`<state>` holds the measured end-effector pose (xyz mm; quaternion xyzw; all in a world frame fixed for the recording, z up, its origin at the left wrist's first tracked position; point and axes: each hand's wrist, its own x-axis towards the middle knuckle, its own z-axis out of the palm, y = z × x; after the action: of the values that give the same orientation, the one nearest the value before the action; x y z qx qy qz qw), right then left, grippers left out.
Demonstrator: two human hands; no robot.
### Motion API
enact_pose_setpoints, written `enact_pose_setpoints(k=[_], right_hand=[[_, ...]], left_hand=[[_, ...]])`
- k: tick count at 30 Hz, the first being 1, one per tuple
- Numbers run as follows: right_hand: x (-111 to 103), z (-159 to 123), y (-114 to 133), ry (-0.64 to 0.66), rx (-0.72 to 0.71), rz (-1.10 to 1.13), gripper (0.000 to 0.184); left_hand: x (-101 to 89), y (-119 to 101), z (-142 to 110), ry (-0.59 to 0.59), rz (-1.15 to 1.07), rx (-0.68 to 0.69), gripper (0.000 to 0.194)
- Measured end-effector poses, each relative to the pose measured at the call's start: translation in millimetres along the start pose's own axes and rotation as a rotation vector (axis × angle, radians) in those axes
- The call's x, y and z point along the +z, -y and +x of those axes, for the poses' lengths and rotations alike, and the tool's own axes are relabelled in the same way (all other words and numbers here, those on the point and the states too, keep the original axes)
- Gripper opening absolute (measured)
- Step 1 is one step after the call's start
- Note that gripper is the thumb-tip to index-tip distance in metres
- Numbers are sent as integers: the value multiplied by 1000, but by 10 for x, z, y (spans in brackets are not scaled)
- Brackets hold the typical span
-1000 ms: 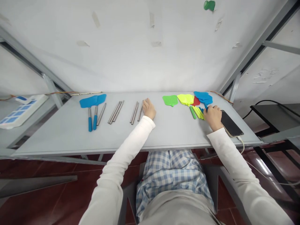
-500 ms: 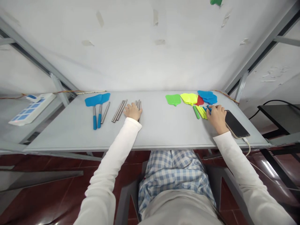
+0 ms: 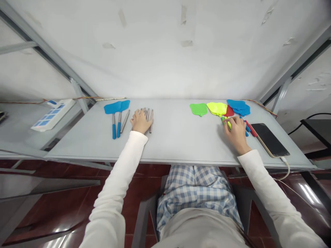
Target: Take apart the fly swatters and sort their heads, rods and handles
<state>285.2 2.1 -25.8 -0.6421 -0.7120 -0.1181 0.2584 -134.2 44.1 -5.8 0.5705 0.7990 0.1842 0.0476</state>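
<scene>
My left hand [image 3: 140, 121] lies flat with fingers spread on a bunch of several metal rods [image 3: 149, 115] on the grey table [image 3: 178, 141]. Two blue swatters with metal shafts [image 3: 117, 109] lie just left of it. My right hand [image 3: 236, 130] rests over a row of short plastic handles [image 3: 247, 126], green, yellow, blue and red, with fingers curled on a yellow one. Behind them lie swatter heads: a green head [image 3: 198, 109], a yellow head [image 3: 217, 108], a red head [image 3: 229, 111] and blue heads [image 3: 239, 107].
A black phone [image 3: 270, 139] on a white cable lies at the table's right end. A white and blue power strip [image 3: 50, 114] sits on a shelf to the left. Metal frame posts stand at both back corners. A white wall is behind.
My left hand slid left along the table, pushing the separate rod groups together into one bunch. My right hand shifted left from the phone onto the coloured handles.
</scene>
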Motion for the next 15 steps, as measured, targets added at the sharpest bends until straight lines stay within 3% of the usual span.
enact_pose_setpoints(k=[4, 8, 12, 15], right_hand=[[44, -45, 28, 9, -154, 33, 34], [48, -65, 10, 54, -187, 71, 33], [50, -68, -14, 63, -179, 113, 32], [58, -64, -30, 72, -171, 135, 32]], left_hand=[[-25, 75, 29, 44, 50, -59, 52], [-79, 317, 183, -43, -8, -2, 46], [-142, 702, 386, -210, -19, -226, 47], [-170, 961, 495, -190, -42, -318, 48]])
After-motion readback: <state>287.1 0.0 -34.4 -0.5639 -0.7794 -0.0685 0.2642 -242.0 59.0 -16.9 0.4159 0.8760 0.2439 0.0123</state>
